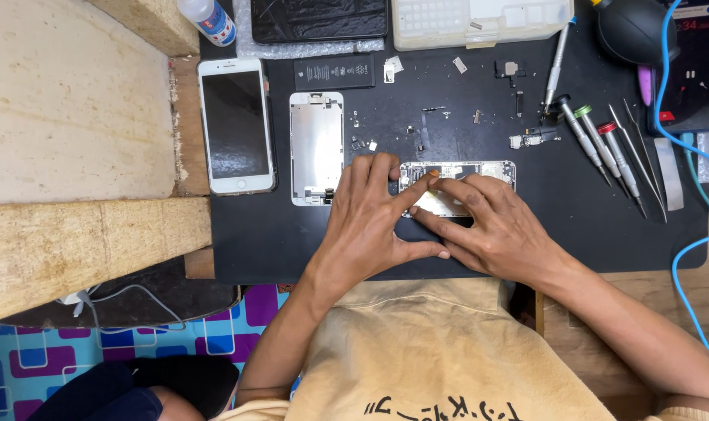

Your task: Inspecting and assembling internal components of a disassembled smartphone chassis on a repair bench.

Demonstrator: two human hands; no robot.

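1. I found both hands on the opened phone chassis (479,173), which lay on the black mat (292,242) of the bench, directly ahead of the person at mid-mat.
2. The chassis's long axis ran left to right across the view; only its far edge and right end showed beyond the fingers.
3. The left hand (370,226) pressed down from the left, fingers spread, index fingertip on the chassis interior. It gripped nothing that I could see.
4. The right hand (491,226) lay flat over the near half, fingers narrow and together, index tip meeting the left one. Both hands were equally near the chassis.
5. Count: one chassis, one white phone (236,125) at far left, one detached display panel (316,146) beside it, one black battery (335,72) above.
6. I counted three screwdrivers (600,144) with coloured collars and one pair of tweezers (641,148) well apart to the right.
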